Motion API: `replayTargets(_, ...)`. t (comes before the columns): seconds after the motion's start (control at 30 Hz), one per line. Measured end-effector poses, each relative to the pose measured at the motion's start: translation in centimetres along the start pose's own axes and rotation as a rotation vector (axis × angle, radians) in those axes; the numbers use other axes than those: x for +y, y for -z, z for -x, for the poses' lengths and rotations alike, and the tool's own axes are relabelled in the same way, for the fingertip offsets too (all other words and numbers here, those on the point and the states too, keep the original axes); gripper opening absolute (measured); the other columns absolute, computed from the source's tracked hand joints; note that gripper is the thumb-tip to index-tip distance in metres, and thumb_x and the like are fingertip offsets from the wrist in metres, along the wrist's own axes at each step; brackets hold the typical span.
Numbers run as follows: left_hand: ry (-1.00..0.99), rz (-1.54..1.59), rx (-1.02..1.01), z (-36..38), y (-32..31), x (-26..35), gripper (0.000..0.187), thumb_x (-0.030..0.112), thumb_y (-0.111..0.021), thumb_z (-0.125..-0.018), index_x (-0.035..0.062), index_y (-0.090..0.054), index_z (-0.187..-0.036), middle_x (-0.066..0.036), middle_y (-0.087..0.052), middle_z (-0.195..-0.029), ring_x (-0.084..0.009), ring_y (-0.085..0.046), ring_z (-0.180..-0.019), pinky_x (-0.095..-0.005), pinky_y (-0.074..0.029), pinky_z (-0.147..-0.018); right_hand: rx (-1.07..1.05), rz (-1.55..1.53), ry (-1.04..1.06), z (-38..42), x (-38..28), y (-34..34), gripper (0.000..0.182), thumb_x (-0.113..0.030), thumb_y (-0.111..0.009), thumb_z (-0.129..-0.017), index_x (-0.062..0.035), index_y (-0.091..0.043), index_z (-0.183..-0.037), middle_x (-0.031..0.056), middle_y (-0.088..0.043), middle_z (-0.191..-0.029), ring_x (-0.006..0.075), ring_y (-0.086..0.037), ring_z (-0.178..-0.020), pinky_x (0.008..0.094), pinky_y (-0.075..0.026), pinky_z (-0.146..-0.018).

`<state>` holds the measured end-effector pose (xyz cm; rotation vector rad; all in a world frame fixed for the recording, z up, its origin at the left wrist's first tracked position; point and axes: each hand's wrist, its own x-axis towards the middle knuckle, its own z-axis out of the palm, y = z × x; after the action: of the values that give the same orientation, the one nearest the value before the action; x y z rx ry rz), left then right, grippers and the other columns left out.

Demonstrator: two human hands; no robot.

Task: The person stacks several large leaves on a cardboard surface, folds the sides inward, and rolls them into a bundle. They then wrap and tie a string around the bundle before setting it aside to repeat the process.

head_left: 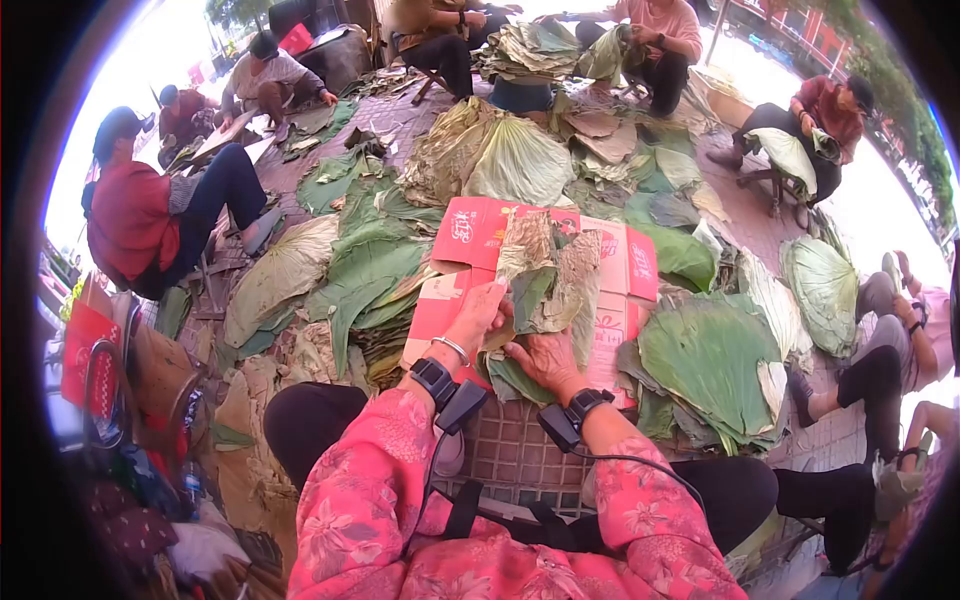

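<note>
In front of me, over a flattened red cardboard box [468, 232], I hold a folded dried lotus leaf [572, 280], brownish with a greener patch. My left hand [482, 312] grips its left edge, fingers closed. At the lower edge, my right hand [550, 360] has its thumb on the leaf and its other fingers partly hidden beneath it. A green piece of leaf [515, 380] hangs just below, between my hands. Each wrist wears a black strapped device, and the left also has a bangle [450, 350].
Stacks of green lotus leaves [375, 265] lie to the left, and a broad green leaf [710, 355] tops a pile at right. A large pale leaf heap [515, 160] stands beyond the cardboard. Several people sit around, including a person in red [140, 225]. Bags [150, 480] crowd the lower left.
</note>
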<state>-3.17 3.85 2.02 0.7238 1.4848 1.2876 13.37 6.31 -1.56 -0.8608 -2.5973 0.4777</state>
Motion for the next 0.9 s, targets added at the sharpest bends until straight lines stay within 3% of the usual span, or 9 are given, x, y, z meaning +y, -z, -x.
replayTargets(0.13,-0.068,-0.152,-0.09,0.4,-0.6,0.9,0.022,0.023,-0.055,-0.085,0.0046,-0.06,-0.096,-0.005,-0.058,-0.078,-0.0127,-0.053,-0.061,-0.026,-0.042,-0.052,-0.016,-0.021,-0.014,-0.1,0.0,-0.2,0.056,-0.048,-0.048,-0.083,-0.0072,-0.049,-0.12,0.0158,-0.053,-0.119,0.0332,-0.044,-0.114,0.0509,-0.025,-0.094)
replayTargets(0.23,-0.725,-1.069,0.19,0.7,-1.4,0.0,0.027,0.016,-0.06,-0.08,0.0093,-0.059,-0.106,-0.008,-0.056,-0.105,-0.0231,-0.053,-0.094,-0.0372,-0.043,-0.077,-0.013,0.045,-0.003,-0.1,-0.3,0.2,0.054,-0.048,-0.047,-0.083,-0.0097,-0.05,-0.121,0.015,-0.053,-0.12,0.033,-0.044,-0.115,0.0514,-0.025,-0.094)
replayTargets(0.27,-0.594,-1.062,0.081,0.7,-1.7,-0.3,0.036,0.022,-0.06,-0.079,0.0154,-0.057,-0.115,-0.01,-0.041,-0.131,-0.0301,-0.035,-0.122,-0.043,-0.031,-0.095,-0.075,0.061,-0.01,-0.1,-0.4,0.5,0.052,-0.047,-0.047,-0.083,-0.0105,-0.051,-0.12,0.0148,-0.052,-0.12,0.0329,-0.044,-0.115,0.0518,-0.025,-0.094)
replayTargets(0.3,-0.653,-1.117,0.043,0.7,-1.9,-0.8,0.039,0.026,-0.059,-0.08,0.0163,-0.054,-0.118,-0.011,-0.039,-0.134,-0.0308,-0.032,-0.125,-0.0442,-0.028,-0.098,-0.138,0.076,-0.019,-0.1,-0.5,0.6,0.051,-0.046,-0.047,-0.083,-0.0114,-0.051,-0.12,0.0146,-0.052,-0.121,0.0329,-0.043,-0.116,0.0522,-0.024,-0.094)
replayTargets(0.37,-0.768,-1.223,-0.035,0.7,-2.3,-1.9,0.046,0.032,-0.057,-0.083,0.0182,-0.049,-0.126,-0.012,-0.033,-0.14,-0.0323,-0.026,-0.131,-0.0465,-0.023,-0.103,0.066,0.093,0.056,-0.1,0.2,-0.9,0.05,-0.045,-0.047,-0.083,-0.0125,-0.052,-0.12,0.0145,-0.052,-0.121,0.0329,-0.043,-0.117,0.0532,-0.024,-0.094)
replayTargets(0.4,-0.704,-1.29,-0.096,0.7,-2.2,-2.2,0.052,0.041,-0.05,-0.086,0.0199,-0.042,-0.132,-0.012,-0.026,-0.144,-0.0321,-0.019,-0.134,-0.0492,-0.017,-0.105,0.168,0.101,0.096,-0.1,0.3,-1.3,0.049,-0.045,-0.048,-0.082,-0.013,-0.052,-0.12,0.0144,-0.052,-0.121,0.0329,-0.043,-0.117,0.0536,-0.024,-0.094)
replayTargets(0.6,-0.613,-1.248,-0.087,0.8,-2.1,-3.1,0.049,0.043,-0.038,-0.091,0.0195,-0.041,-0.133,-0.01,-0.026,-0.145,-0.0306,-0.018,-0.135,-0.0494,-0.012,-0.107,0.207,0.016,0.104,0.1,0.5,-1.5,0.045,-0.037,-0.054,-0.079,-0.0097,-0.055,-0.114,0.0159,-0.055,-0.115,0.0342,-0.044,-0.113,0.0541,-0.025,-0.095)
replayTargets(0.8,-0.5,-1.189,-0.076,0.1,-2.1,-3.6,0.049,0.042,-0.04,-0.09,0.0207,-0.039,-0.134,-0.01,-0.027,-0.144,-0.0312,-0.018,-0.135,-0.052,-0.013,-0.106,0.418,-0.412,-0.116,0.8,1.0,0.2,0.024,-0.014,-0.063,-0.072,-0.0012,-0.058,-0.091,0.0162,-0.058,-0.092,0.0331,-0.052,-0.095,0.0396,-0.042,-0.082)
replayTargets(0.9,-0.658,-1.409,0.002,0.7,-2.6,-4.3,0.05,0.044,-0.041,-0.088,0.0208,-0.041,-0.132,-0.012,-0.028,-0.143,-0.0325,-0.019,-0.135,-0.0549,-0.014,-0.105,0.597,-0.38,-0.055,0.4,0.5,2.2,0.016,-0.009,-0.061,-0.072,-0.0007,-0.057,-0.085,0.0141,-0.058,-0.085,0.032,-0.054,-0.09,0.0366,-0.045,-0.075)
